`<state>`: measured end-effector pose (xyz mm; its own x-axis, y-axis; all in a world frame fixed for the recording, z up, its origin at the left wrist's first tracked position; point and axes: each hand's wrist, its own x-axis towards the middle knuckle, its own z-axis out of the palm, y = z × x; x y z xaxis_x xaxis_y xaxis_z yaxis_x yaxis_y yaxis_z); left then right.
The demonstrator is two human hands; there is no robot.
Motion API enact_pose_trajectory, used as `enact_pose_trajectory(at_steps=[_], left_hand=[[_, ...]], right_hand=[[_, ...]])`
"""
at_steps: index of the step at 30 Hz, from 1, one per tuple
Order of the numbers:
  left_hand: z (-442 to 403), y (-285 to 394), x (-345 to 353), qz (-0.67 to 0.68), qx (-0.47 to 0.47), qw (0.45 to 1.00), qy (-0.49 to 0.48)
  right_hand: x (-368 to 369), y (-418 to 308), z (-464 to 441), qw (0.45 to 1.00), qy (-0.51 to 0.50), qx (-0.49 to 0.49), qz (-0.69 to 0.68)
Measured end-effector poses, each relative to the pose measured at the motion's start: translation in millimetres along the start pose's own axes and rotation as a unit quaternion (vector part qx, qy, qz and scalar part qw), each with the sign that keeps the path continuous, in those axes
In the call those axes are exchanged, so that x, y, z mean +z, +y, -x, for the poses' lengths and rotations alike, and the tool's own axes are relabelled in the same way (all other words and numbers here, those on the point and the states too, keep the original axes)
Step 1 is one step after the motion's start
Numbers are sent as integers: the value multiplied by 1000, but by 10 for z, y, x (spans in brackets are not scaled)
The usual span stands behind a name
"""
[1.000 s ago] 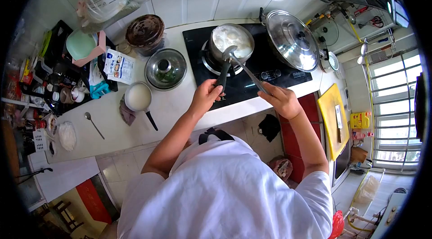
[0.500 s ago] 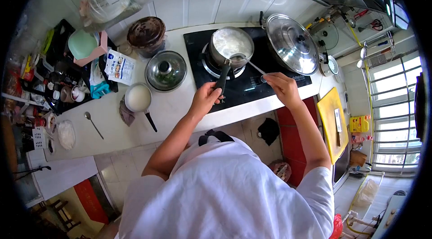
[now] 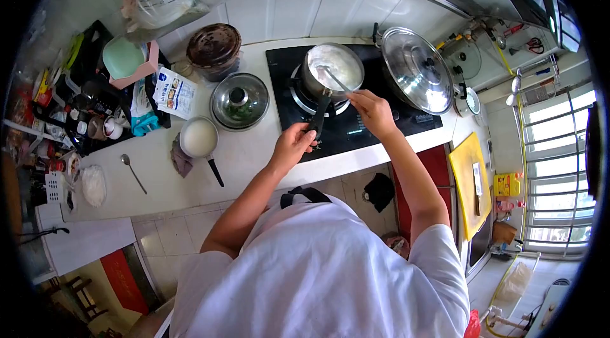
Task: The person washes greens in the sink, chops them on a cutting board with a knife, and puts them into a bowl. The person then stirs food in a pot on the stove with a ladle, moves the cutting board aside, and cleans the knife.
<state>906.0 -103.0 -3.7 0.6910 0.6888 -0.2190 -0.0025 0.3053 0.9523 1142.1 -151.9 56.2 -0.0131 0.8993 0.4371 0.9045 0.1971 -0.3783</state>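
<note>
A small metal saucepan (image 3: 309, 80) sits on the left burner of the black gas stove (image 3: 286, 61), with white, foamy-looking contents (image 3: 345, 63) inside. My left hand (image 3: 294, 147) is wrapped round its black handle (image 3: 321, 112), which points toward me. Between the fingers of my right hand (image 3: 373, 113) is the handle of a metal spoon (image 3: 338, 83), held from the right of the pan. The spoon slants over the rim, its tip down in the white contents near the middle.
On the right burner stands a wide pan under a shiny lid (image 3: 416, 64). Left of the stove are a glass-lidded bowl (image 3: 239, 101), a white milk pan (image 3: 199, 137) and another spoon (image 3: 134, 174). A knife (image 3: 477, 179) lies on the yellow cutting board (image 3: 460, 169) at right.
My right hand has moved left and slightly up, closer to the saucepan. The spoon's bowl has gone from the near rim into the middle of the white contents. My left hand keeps the handle.
</note>
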Motion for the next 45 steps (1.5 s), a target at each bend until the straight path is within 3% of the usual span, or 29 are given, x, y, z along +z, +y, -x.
enact_pose_trajectory(at_steps=[5, 13, 20, 31, 33, 38, 40, 45], left_hand=[[-35, -101, -26, 12, 17, 1000, -16], [-40, -125, -35, 22, 11, 999, -20], [-7, 22, 8, 14, -9, 1000, -8], [5, 8, -4, 0, -17, 1000, -11], [-4, -25, -12, 5, -12, 1000, -11], [-14, -89, -15, 4, -5, 1000, -9], [-50, -183, -4, 40, 39, 998, -2], [7, -97, -22, 16, 14, 1000, -6]], right_hand=[[122, 117, -114, 998, 7, -10, 61], [-61, 118, -125, 986, -19, 71, 148], [-386, -242, -126, 989, -45, 138, 37], [-225, -383, -151, 995, -44, 88, -6], [-117, -308, -189, 999, -18, 30, 32], [53, -126, -253, 995, -4, 44, 84], [89, -44, -254, 994, 4, 37, 102], [110, 7, -192, 988, 7, 37, 147]])
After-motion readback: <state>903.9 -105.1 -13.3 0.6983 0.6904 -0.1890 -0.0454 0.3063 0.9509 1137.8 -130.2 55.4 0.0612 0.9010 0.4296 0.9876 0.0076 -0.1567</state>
